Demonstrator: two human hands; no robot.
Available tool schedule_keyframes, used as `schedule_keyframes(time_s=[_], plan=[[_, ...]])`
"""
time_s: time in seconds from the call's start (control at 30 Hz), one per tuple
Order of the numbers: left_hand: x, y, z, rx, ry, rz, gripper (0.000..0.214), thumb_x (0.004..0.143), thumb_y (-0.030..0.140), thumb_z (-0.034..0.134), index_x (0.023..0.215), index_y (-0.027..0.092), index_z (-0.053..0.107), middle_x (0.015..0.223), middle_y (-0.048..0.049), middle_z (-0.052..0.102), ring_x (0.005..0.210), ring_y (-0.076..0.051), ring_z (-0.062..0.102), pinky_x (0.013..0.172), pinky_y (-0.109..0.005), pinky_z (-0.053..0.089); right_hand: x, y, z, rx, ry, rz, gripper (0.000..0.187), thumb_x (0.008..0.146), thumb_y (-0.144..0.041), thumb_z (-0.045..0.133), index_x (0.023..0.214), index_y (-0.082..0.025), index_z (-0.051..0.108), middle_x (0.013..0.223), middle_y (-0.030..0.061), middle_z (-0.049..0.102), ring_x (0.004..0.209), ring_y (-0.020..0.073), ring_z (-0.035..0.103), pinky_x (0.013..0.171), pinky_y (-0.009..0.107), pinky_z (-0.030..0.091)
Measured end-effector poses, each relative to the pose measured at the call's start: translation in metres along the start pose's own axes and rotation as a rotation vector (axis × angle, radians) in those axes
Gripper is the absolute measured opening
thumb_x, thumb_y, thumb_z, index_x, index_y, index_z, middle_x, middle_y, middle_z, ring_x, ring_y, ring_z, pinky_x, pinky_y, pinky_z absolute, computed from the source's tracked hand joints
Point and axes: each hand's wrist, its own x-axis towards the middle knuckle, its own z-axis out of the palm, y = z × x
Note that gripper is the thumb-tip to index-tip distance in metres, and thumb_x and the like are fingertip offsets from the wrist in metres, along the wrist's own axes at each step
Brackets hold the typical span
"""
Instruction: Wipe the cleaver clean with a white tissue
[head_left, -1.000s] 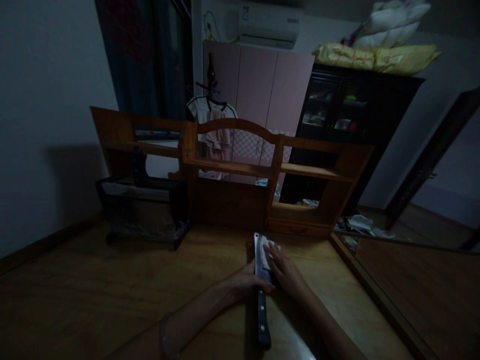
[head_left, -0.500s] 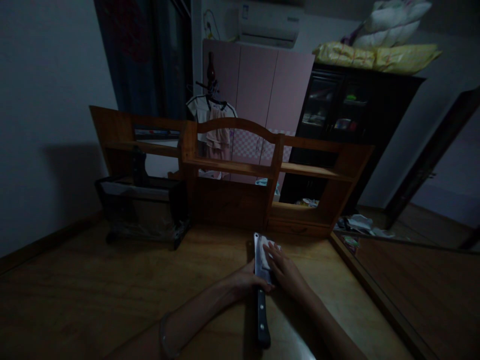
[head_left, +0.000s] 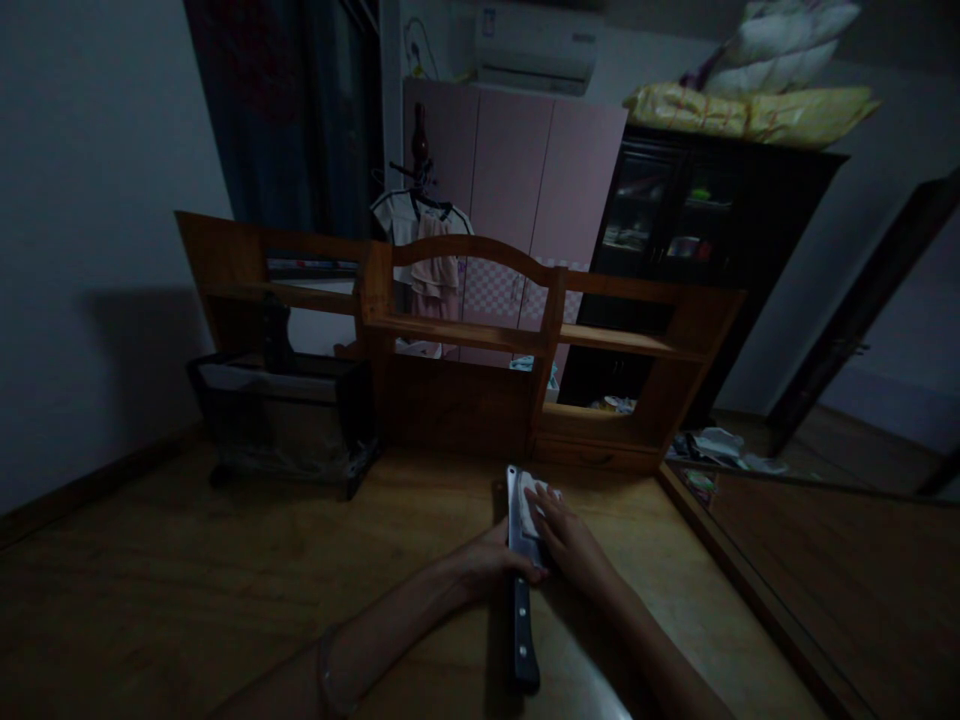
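A cleaver [head_left: 525, 549] with a riveted black handle is held above the wooden tabletop, its handle pointing toward me. My left hand [head_left: 486, 563] is closed around the blade near the handle, thumb lying across the flat. With fingers bent over it, my right hand [head_left: 568, 538] presses a white cloth or tissue [head_left: 528, 512] against the upper part of the blade. The hole in the blade's far corner shows above the cloth. Nobody's hand is on the handle.
At the left stands a black-framed knife holder [head_left: 281, 415] with a black handle [head_left: 277, 338] rising from it. A wooden shelf unit [head_left: 465, 325] lines the back of the tabletop [head_left: 300, 580]. A raised wooden edge [head_left: 720, 555] runs along the right side.
Both hands keep the same hold on the cleaver and the white cloth. The whole view has shifted very slightly; nothing else visibly differs.
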Motion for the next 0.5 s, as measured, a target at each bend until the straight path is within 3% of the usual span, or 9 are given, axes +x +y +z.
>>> schedule_keyframes(time_s=[0.5], plan=[[0.0005,-0.0005,-0.0022,0.003,0.007,-0.016,0.089,0.051,-0.006,0.070,0.131,0.022,0.043,0.090,-0.0047,0.065,0.080,-0.017,0.063,0.075,-0.030,0.046,-0.0001,0.0024,0.0020,-0.023,-0.009,0.015,0.044,0.095,-0.039,0.034,0.139,-0.030,0.037,0.148,0.0024,0.029,0.138,0.0231,0.018,0.113,0.048,0.018]])
